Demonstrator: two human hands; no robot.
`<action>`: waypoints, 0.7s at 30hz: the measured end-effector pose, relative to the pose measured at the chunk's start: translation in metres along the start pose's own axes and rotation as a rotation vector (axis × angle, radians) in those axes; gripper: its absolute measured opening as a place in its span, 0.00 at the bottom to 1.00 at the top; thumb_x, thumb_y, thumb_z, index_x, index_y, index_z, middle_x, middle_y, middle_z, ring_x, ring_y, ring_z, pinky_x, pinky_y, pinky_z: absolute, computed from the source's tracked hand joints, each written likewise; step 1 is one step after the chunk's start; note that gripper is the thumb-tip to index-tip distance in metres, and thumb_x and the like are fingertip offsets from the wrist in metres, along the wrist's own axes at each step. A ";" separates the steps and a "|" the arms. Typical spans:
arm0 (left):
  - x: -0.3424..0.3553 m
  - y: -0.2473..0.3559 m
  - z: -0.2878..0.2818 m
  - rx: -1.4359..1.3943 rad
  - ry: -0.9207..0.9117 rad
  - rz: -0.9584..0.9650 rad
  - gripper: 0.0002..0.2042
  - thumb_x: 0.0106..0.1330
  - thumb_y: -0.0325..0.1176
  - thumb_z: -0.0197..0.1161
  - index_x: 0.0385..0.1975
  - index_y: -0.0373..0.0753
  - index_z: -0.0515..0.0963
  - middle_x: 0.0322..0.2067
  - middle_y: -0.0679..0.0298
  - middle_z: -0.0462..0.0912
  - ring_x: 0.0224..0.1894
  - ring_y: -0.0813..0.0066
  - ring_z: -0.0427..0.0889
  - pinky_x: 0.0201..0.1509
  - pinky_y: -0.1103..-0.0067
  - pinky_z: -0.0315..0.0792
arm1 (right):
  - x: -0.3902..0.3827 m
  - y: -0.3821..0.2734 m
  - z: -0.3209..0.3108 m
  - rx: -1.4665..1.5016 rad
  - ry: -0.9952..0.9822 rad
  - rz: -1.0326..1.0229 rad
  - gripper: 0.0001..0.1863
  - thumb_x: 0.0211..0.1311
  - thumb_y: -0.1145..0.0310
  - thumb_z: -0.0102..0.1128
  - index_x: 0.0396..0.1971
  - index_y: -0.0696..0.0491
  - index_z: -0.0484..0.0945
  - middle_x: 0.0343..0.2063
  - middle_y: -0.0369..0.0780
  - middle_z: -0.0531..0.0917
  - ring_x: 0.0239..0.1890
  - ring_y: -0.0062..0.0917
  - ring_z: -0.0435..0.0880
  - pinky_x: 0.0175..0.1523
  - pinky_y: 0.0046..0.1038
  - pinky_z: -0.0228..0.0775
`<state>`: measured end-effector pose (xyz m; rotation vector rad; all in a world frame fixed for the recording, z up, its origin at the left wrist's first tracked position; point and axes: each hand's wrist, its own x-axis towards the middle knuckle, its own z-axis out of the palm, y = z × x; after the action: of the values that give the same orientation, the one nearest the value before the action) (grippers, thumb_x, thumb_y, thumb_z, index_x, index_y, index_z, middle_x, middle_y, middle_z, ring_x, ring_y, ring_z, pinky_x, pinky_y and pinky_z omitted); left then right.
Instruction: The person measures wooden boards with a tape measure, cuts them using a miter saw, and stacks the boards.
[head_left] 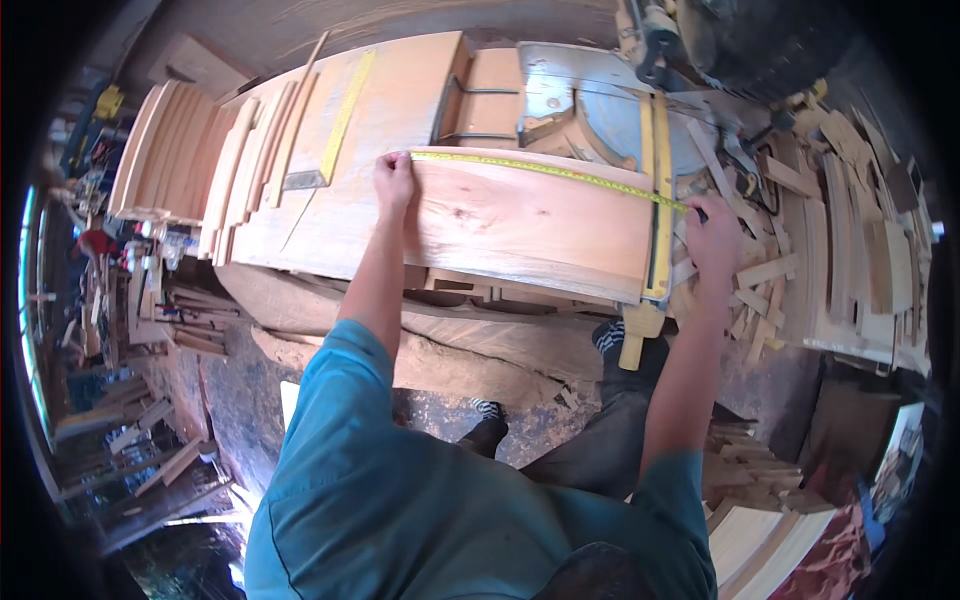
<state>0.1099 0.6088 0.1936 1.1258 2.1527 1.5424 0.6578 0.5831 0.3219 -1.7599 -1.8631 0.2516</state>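
A wide wooden board [530,220] lies across the bench in front of me. Along its far edge a yellow tape measure [540,167] is stretched from left to right. My left hand [394,180] pinches the tape's end at the board's far left corner. Past the board's right end, my right hand [713,238] is closed round the other end of the tape; its case is mostly hidden in the fingers. A yellow straight fence bar [660,200] runs along the board's right end, under the tape.
A yellow-bladed try square [335,130] lies on the wooden tabletop [385,110] at left, beside upright stacked slats [170,150]. Behind the board is a metal saw table [560,65]. Offcuts [765,290] and planks [850,240] pile up at right.
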 end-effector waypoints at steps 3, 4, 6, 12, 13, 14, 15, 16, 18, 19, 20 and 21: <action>0.001 0.001 0.000 -0.022 -0.070 0.027 0.15 0.71 0.39 0.68 0.39 0.30 0.82 0.32 0.58 0.87 0.36 0.72 0.82 0.44 0.74 0.77 | 0.004 0.007 0.007 -0.024 0.056 -0.017 0.08 0.60 0.71 0.65 0.38 0.51 0.87 0.40 0.42 0.86 0.46 0.40 0.84 0.53 0.39 0.76; 0.000 0.003 0.000 -0.018 -0.069 0.040 0.15 0.71 0.39 0.68 0.39 0.30 0.82 0.32 0.58 0.87 0.35 0.72 0.82 0.43 0.74 0.77 | 0.006 0.009 0.010 -0.027 0.074 -0.007 0.08 0.60 0.70 0.65 0.38 0.50 0.87 0.40 0.41 0.86 0.46 0.39 0.84 0.53 0.39 0.76; -0.001 0.009 0.000 0.007 -0.067 0.051 0.15 0.71 0.40 0.69 0.39 0.30 0.83 0.32 0.59 0.87 0.35 0.73 0.82 0.43 0.74 0.77 | 0.010 0.012 0.016 -0.053 0.080 0.028 0.07 0.60 0.68 0.66 0.38 0.48 0.88 0.40 0.40 0.85 0.45 0.39 0.84 0.53 0.39 0.76; -0.005 0.021 -0.005 0.059 -0.065 0.042 0.15 0.70 0.40 0.70 0.39 0.29 0.84 0.31 0.59 0.88 0.33 0.74 0.82 0.42 0.75 0.77 | 0.018 0.017 0.033 -0.098 0.055 0.127 0.07 0.60 0.65 0.68 0.38 0.42 0.89 0.42 0.36 0.85 0.50 0.34 0.83 0.55 0.37 0.76; -0.005 0.021 -0.004 0.046 -0.064 0.030 0.15 0.69 0.40 0.71 0.38 0.29 0.85 0.31 0.58 0.88 0.33 0.74 0.82 0.42 0.75 0.77 | 0.018 0.016 0.035 -0.078 0.067 0.154 0.07 0.60 0.65 0.68 0.38 0.42 0.89 0.42 0.36 0.84 0.51 0.34 0.82 0.55 0.37 0.76; -0.005 0.021 -0.004 0.034 -0.060 0.016 0.15 0.69 0.39 0.72 0.38 0.29 0.85 0.31 0.58 0.88 0.33 0.74 0.83 0.42 0.75 0.77 | 0.018 0.015 0.037 -0.065 0.068 0.192 0.07 0.61 0.65 0.68 0.38 0.42 0.89 0.42 0.35 0.84 0.52 0.33 0.82 0.56 0.37 0.76; -0.005 0.021 -0.004 0.019 -0.053 -0.010 0.15 0.68 0.39 0.72 0.37 0.29 0.85 0.31 0.58 0.88 0.33 0.75 0.83 0.42 0.76 0.77 | 0.018 0.014 0.039 -0.071 0.080 0.196 0.06 0.61 0.65 0.68 0.38 0.42 0.89 0.43 0.35 0.84 0.52 0.33 0.81 0.56 0.36 0.75; -0.004 0.020 -0.004 0.045 -0.036 -0.015 0.16 0.67 0.40 0.74 0.36 0.29 0.85 0.30 0.59 0.89 0.32 0.75 0.83 0.42 0.76 0.77 | 0.018 0.013 0.040 -0.083 0.084 0.213 0.06 0.61 0.65 0.68 0.38 0.42 0.89 0.44 0.35 0.84 0.52 0.33 0.81 0.56 0.36 0.75; -0.004 0.020 -0.004 0.032 -0.037 -0.009 0.17 0.66 0.41 0.75 0.36 0.29 0.85 0.31 0.58 0.89 0.33 0.74 0.83 0.42 0.76 0.78 | 0.019 0.010 0.040 -0.101 0.086 0.223 0.06 0.61 0.64 0.67 0.38 0.43 0.88 0.44 0.35 0.83 0.53 0.33 0.81 0.57 0.36 0.75; -0.004 0.021 -0.005 0.027 -0.037 -0.005 0.17 0.65 0.41 0.75 0.36 0.29 0.85 0.31 0.58 0.89 0.33 0.74 0.84 0.43 0.76 0.78 | 0.021 0.009 0.040 -0.105 0.087 0.217 0.06 0.61 0.64 0.67 0.38 0.43 0.88 0.45 0.35 0.83 0.53 0.32 0.81 0.57 0.36 0.75; -0.005 0.022 -0.005 0.039 -0.035 -0.001 0.17 0.65 0.41 0.76 0.36 0.29 0.85 0.31 0.58 0.89 0.33 0.74 0.84 0.43 0.76 0.78 | 0.021 0.008 0.041 -0.107 0.094 0.210 0.06 0.61 0.64 0.67 0.38 0.43 0.88 0.45 0.35 0.83 0.53 0.32 0.80 0.57 0.36 0.75; -0.006 0.023 -0.006 0.051 -0.033 0.004 0.17 0.65 0.41 0.76 0.36 0.29 0.86 0.31 0.58 0.89 0.33 0.74 0.84 0.43 0.76 0.78 | 0.021 0.007 0.040 -0.102 0.089 0.215 0.06 0.61 0.64 0.68 0.38 0.43 0.88 0.45 0.35 0.83 0.53 0.32 0.80 0.57 0.36 0.75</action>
<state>0.1204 0.6041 0.2153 1.1637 2.1812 1.4673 0.6438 0.6141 0.2906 -2.0103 -1.6516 0.1583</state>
